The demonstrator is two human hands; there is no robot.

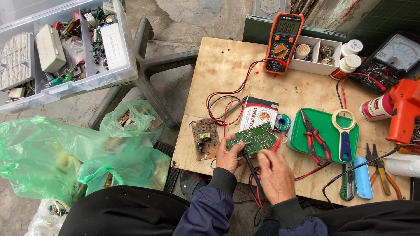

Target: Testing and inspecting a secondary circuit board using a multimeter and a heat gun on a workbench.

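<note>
- Near the front edge of the counter [218, 57], the left hand [228, 156] has its fingers [231, 143] curled around the left end of a green circuit board [253, 139], thumb on the near edge, gripping it just above the wood.
- Beside it, the right hand [275, 175] has its fingers pressed together around two test probes, a black probe [250, 164] and a red probe [277, 143], both tips reaching the board.
- The green circuit board is a small rectangle, tilted with its right end farther away; its face is dotted with pale solder points and thin traces, and a dark patch lies where the black probe meets it.
- Just left of the board a brown circuit board [205, 138] lies flat on the counter, carrying a small yellow part.
- Just beyond the board lie a white and red booklet [259, 112] and a small spool of solder [283, 122].
- Red and black leads [227, 94] loop across the wood to an orange multimeter [283, 43] at the far edge.
- To the right, a green tray [321, 123] holds red-handled pliers [316, 137] and a magnifier [344, 131].
- Farther right sit an orange soldering gun [404, 109] and an analogue meter [391, 61].
- Off the counter to the left are green plastic bags [48, 157] and a clear parts bin [65, 43].
</note>
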